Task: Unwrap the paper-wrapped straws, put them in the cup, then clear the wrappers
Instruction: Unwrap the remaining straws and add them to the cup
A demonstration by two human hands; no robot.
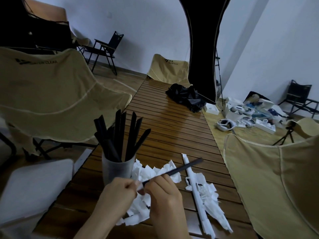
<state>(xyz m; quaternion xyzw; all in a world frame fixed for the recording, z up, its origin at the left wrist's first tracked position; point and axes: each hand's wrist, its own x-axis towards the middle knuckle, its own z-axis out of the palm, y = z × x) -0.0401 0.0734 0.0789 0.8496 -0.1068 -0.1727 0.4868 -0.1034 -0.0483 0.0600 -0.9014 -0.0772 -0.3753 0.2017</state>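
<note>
Hands (138, 188) near chair (48, 87) marked "WATER CLEAR".

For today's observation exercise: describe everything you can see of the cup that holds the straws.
The cup is a frosted, translucent grey tumbler that looks like plastic. It stands upright on the slatted wooden table, near its left edge. About ten black straws stand in it, fanning out above the rim. Crumpled white wrappers lie against its right side. Neither hand touches it.
</note>
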